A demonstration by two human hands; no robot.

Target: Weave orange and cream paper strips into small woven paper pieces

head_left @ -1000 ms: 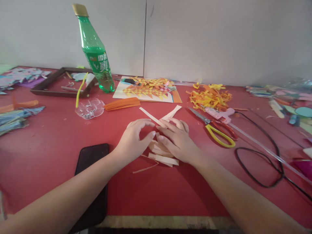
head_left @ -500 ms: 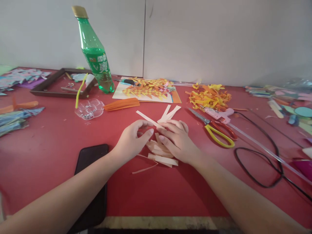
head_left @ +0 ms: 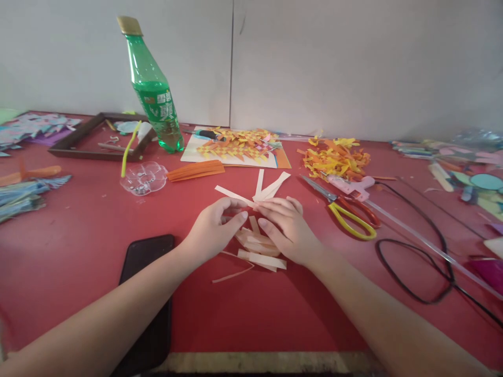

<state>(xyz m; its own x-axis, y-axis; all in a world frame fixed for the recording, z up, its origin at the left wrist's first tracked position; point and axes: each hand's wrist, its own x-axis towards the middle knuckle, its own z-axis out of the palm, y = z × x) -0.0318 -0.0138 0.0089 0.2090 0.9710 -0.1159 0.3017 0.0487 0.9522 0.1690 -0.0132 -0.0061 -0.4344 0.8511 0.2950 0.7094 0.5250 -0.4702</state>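
Several pale paper strips (head_left: pixel 274 186) fan out from between my fingertips over the red table. My left hand (head_left: pixel 218 226) is closed in a pinch on the strips, its thumb and curled forefinger nearly meeting. From the other side my right hand (head_left: pixel 288 228) grips them too, fingers together and thumb tucked below. Where the strips cross is partly hidden by the fingers. Under my hands lies a loose pile of cream paper strips (head_left: pixel 262 258), with one thin bent strip (head_left: pixel 233 276) to its left.
Scissors (head_left: pixel 346 212) and a pink glue gun (head_left: pixel 351 185) with a black cord lie at right. A phone (head_left: pixel 147 262) rests beneath my left forearm. Behind are a green bottle (head_left: pixel 155 104), an orange paper bundle (head_left: pixel 196 170), a clear bead tray (head_left: pixel 143 178) and yellow-orange woven paper (head_left: pixel 239 144).
One pale strip has swung out to stand upright between the other two, and the left strip has tilted lower. Both hands stay nearly in place.
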